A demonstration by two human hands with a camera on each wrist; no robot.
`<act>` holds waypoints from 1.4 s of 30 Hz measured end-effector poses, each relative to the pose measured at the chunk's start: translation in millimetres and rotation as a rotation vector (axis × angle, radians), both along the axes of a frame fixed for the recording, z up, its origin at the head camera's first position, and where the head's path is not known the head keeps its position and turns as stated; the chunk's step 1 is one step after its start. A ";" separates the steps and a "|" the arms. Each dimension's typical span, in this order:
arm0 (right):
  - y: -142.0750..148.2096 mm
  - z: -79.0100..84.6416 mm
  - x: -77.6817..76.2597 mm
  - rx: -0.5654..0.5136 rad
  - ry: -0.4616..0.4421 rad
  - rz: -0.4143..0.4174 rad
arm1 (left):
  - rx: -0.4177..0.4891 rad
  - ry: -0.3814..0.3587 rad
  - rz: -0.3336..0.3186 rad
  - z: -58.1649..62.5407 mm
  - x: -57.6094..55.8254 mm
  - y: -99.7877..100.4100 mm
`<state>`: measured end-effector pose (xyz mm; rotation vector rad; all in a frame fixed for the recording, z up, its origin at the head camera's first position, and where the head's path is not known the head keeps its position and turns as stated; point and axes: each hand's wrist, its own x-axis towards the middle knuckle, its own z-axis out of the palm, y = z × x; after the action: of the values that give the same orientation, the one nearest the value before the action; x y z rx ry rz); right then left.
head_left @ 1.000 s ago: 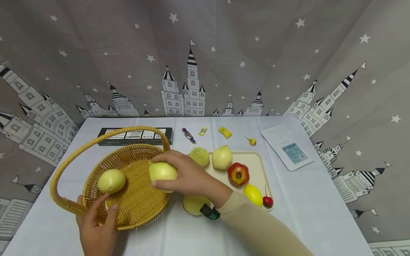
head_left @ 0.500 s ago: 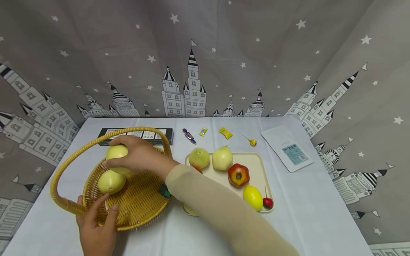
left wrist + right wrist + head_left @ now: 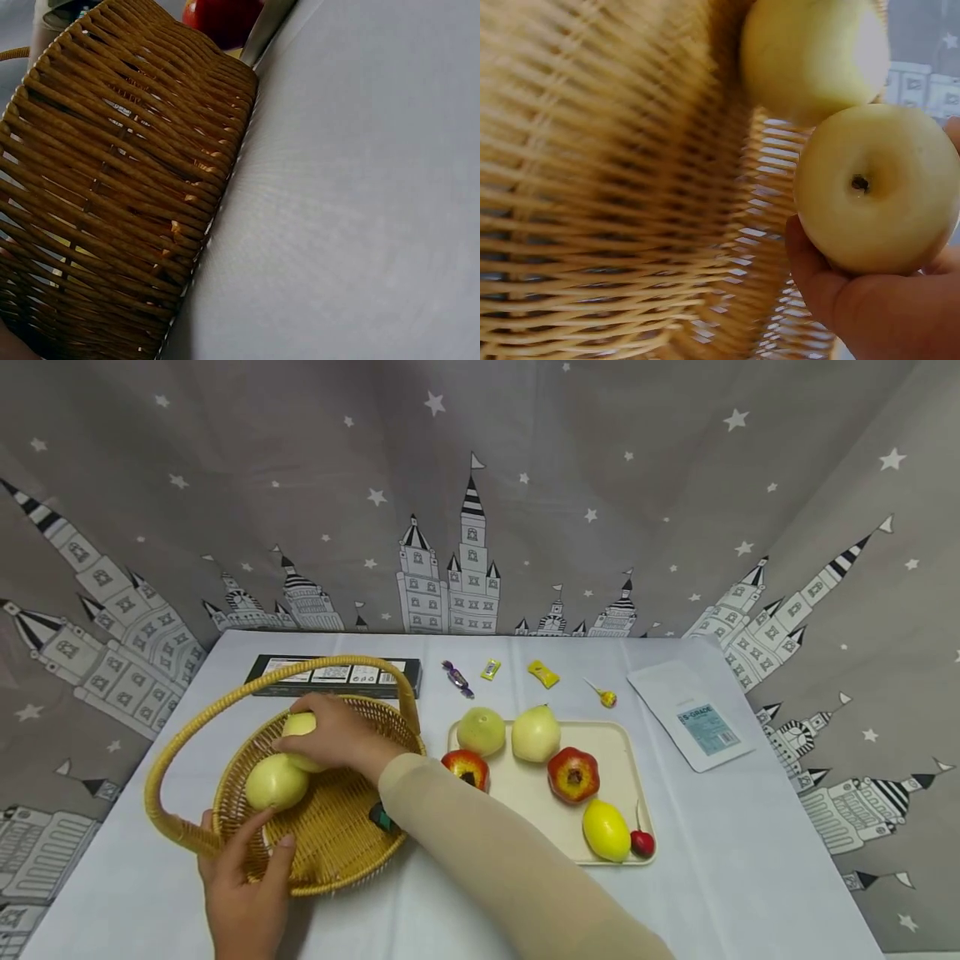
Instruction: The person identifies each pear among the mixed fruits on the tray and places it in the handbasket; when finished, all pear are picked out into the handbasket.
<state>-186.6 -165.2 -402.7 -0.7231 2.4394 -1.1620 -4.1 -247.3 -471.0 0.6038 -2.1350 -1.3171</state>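
A yellow wicker basket (image 3: 345,839) with a tall arched handle stands at the left of the table. My left hand (image 3: 247,893) grips its near left rim, with the index fingertip close to a pale yellow fruit (image 3: 276,782) lying inside. My right hand (image 3: 337,735) reaches into the basket and holds a second pale yellow fruit (image 3: 877,187), an apple or a pear. In the right wrist view, the held fruit's dimpled end faces the camera and its side seems to touch the other fruit (image 3: 814,60). Woven basket wall (image 3: 127,180) fills much of the left wrist view.
A cream tray (image 3: 517,793) bears a green fruit (image 3: 482,732), a pale pear (image 3: 536,734), two pomegranates (image 3: 573,775), a lemon (image 3: 606,831) and a cherry (image 3: 642,843). Behind lie a black box (image 3: 262,670), wrapped candies (image 3: 543,674), a lollipop (image 3: 607,697) and a white pouch (image 3: 686,714).
My right hand has carried the pale yellow fruit leftward across the basket and lowered it in beside the other one. The left hand keeps its place on the rim. The head view has shifted slightly.
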 end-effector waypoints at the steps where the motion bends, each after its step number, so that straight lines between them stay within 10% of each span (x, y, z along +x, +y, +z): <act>1: 1.1 -3.5 -1.5 -0.002 -0.004 -0.005 | -0.001 -0.001 0.002 0.3 -0.1 0.5; 11: 5.7 -20.9 -5.9 0.073 0.056 0.019 | 0.009 -0.013 0.018 -0.3 2.0 2.6; 19: 18.5 13.6 2.1 0.117 0.041 0.065 | 0.003 -0.014 0.017 -0.7 0.3 4.1; 32: 137.3 60.3 42.1 -0.146 0.052 0.634 | 0.021 -0.049 0.052 -0.8 0.6 7.1; 36: 181.3 49.8 40.9 -0.398 -0.042 0.454 | 0.019 -0.077 0.058 -0.1 -0.9 8.8; 42: 230.5 19.8 30.1 -0.754 -0.212 -0.167 | 0.016 -0.074 0.052 0.8 -0.7 8.3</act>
<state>-156.6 65.3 -382.9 -0.5418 1.8824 -2.1413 -4.8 -239.0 -470.2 0.7196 -2.1551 -1.3033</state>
